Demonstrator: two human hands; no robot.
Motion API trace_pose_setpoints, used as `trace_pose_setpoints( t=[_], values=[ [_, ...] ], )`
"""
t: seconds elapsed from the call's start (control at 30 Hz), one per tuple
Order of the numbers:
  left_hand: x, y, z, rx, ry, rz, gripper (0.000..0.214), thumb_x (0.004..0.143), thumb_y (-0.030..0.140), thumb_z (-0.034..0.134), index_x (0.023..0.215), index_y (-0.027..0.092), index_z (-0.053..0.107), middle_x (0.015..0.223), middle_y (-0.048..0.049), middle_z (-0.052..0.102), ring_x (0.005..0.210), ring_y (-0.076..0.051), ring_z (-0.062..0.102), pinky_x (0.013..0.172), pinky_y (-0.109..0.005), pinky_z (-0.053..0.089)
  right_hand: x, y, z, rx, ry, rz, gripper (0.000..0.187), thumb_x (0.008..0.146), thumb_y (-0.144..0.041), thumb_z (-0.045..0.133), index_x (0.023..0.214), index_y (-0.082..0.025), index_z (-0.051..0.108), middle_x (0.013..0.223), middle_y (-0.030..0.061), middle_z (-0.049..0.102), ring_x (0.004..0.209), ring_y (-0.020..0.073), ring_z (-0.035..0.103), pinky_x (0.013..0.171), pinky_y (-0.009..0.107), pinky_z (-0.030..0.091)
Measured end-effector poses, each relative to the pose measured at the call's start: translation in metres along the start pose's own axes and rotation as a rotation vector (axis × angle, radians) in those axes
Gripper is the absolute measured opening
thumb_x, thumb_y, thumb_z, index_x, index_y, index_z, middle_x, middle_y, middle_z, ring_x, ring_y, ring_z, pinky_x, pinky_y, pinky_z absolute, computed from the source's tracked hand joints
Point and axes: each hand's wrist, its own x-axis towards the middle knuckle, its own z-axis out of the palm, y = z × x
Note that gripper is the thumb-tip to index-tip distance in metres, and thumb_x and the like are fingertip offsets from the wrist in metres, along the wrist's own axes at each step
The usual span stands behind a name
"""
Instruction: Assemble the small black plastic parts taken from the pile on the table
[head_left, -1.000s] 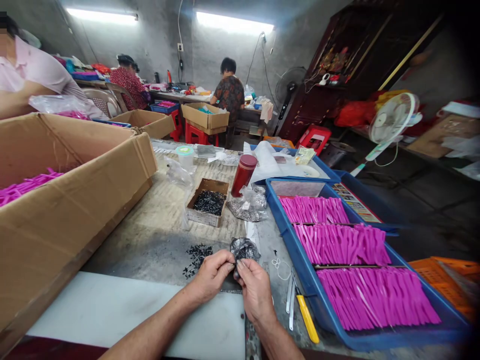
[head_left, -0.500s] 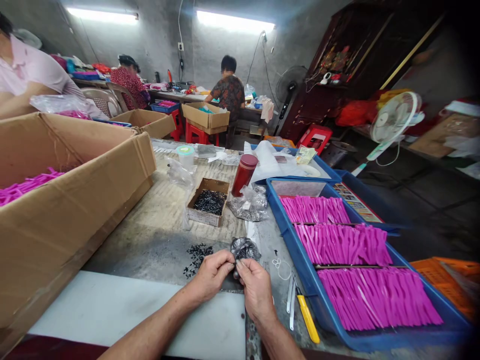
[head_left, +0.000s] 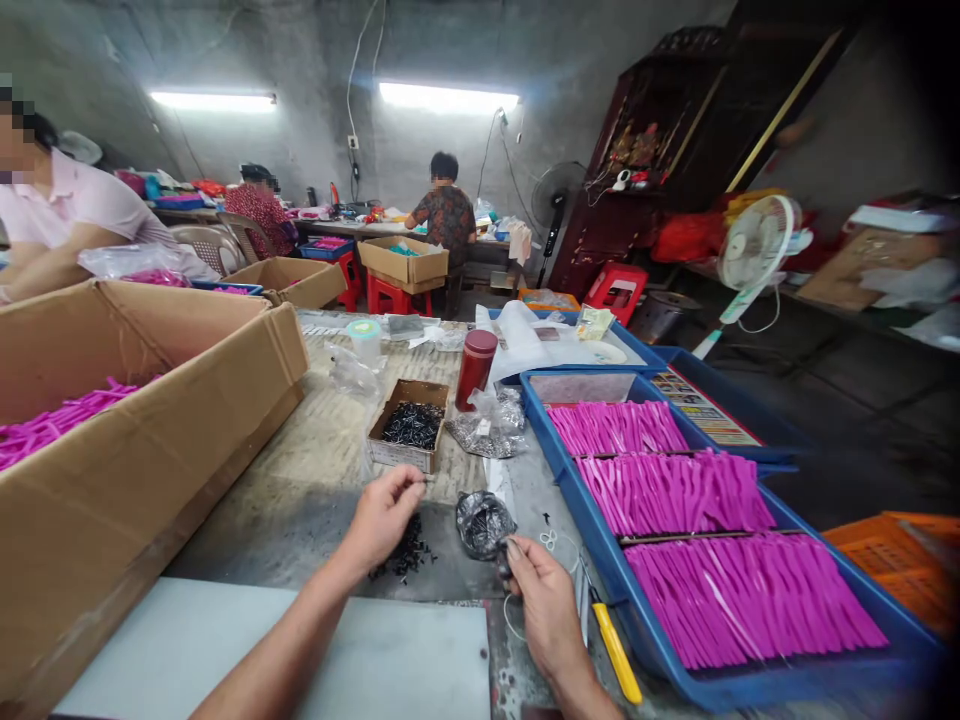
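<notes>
My left hand [head_left: 384, 512] hangs over a loose pile of small black parts [head_left: 409, 552], its thumb and fingertips pinched together; whether anything tiny is between them I cannot make out. Just beyond it stands a small cardboard box [head_left: 401, 457] filled with black pin-like pieces. My right hand [head_left: 546, 598] is closed, thumb against fingers, on a small dark piece too blurred to name. Touching or close to those fingertips is a round dish-like thing lined with black plastic [head_left: 484, 524]. A thin white loop of cord [head_left: 551, 540] lies beside the right hand.
On the right, a blue tray [head_left: 592, 505] holds rows of pink plastic strips, with a yellow-handled tool [head_left: 616, 652] beside it. A large cardboard carton [head_left: 187, 440] borders the left. A red canister [head_left: 475, 368] and clear bag [head_left: 491, 430] stand farther back. Other people [head_left: 442, 215] sit beyond.
My hands, together before in front of the black-lined dish, have parted. The left has moved left and up over the black pile; the right has shifted slightly right. The view has tilted up a little.
</notes>
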Motion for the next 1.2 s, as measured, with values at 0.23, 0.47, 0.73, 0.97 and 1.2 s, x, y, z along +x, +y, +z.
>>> trace_pose_setpoints(
  t=[0.23, 0.47, 0.73, 0.97, 1.2],
  values=[
    [0.07, -0.003, -0.032, 0.504, 0.112, -0.049, 0.016, 0.069, 0.022, 0.039, 0.067, 0.018, 0.055, 0.056, 0.0021, 0.052, 0.055, -0.012, 0.048, 0.055, -0.019, 0.034, -0.012, -0.002, -0.01, -0.062, 0.035, -0.011, 0.025, 0.066, -0.037, 0.051, 0.066, -0.014, 0.057, 0.046, -0.0055, 0.037, 0.044, 0.009, 0.031, 0.042, 0.02, 0.026],
    [0.073, -0.003, -0.028, 0.555, 0.13, -0.044, 0.021, 0.07, 0.019, 0.038, 0.075, 0.015, 0.058, 0.074, -0.0049, 0.061, 0.071, -0.017, 0.054, 0.065, -0.023, 0.037, -0.021, -0.008, -0.016, -0.116, 0.064, -0.099, 0.023, 0.065, -0.036, 0.05, 0.062, -0.015, 0.059, 0.047, -0.0033, 0.044, 0.045, 0.0106, 0.037, 0.043, 0.021, 0.032],
    [0.007, 0.02, 0.039, 0.467, -0.291, 0.14, 0.017, 0.072, 0.025, 0.042, 0.078, 0.016, 0.054, 0.07, -0.0034, 0.059, 0.067, -0.015, 0.053, 0.059, -0.021, 0.037, -0.02, 0.005, -0.016, -0.109, 0.016, -0.085, 0.023, 0.067, -0.036, 0.048, 0.064, -0.015, 0.057, 0.049, -0.0033, 0.045, 0.045, 0.0105, 0.038, 0.044, 0.02, 0.033],
    [-0.012, 0.016, 0.07, 0.454, -0.245, 0.024, 0.016, 0.069, 0.014, 0.04, 0.078, 0.016, 0.053, 0.073, -0.0059, 0.06, 0.07, -0.018, 0.055, 0.061, -0.024, 0.037, -0.015, 0.006, -0.019, -0.169, -0.028, -0.15, 0.022, 0.069, -0.034, 0.046, 0.067, -0.015, 0.057, 0.053, -0.0017, 0.049, 0.052, 0.0128, 0.043, 0.05, 0.022, 0.036],
    [-0.019, 0.022, 0.064, 0.36, -0.2, 0.006, 0.02, 0.073, 0.017, 0.038, 0.085, 0.015, 0.054, 0.077, -0.0052, 0.062, 0.071, -0.016, 0.055, 0.063, -0.023, 0.039, 0.008, -0.014, -0.015, -0.585, -0.142, -0.32, 0.022, 0.073, -0.023, 0.039, 0.078, -0.015, 0.059, 0.071, 0.0039, 0.061, 0.068, 0.0162, 0.053, 0.062, 0.023, 0.039]
  ],
)
